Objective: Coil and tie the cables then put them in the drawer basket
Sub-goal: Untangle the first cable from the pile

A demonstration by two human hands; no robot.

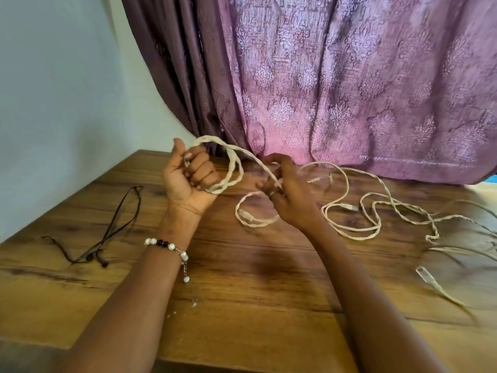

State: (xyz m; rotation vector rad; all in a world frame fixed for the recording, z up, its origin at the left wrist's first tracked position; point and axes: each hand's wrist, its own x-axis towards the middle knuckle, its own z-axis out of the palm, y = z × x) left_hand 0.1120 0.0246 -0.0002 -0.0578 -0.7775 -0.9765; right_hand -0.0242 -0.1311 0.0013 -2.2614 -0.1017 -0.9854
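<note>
The left hand is gripping two loops of the white twisted cable in curled fingers; the right hand is pinching it. Its remaining length is lying on the wooden table, beside one black cord.

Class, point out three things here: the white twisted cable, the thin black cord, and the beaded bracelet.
white twisted cable [233, 168], head view, on the coil's right side.
thin black cord [118, 227], head view, mid-length on the table.
beaded bracelet [172, 246], head view, a white bead.

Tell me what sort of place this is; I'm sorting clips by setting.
Probably a room in a home: a wooden table stands against a purple patterned curtain and a plain wall.
</note>
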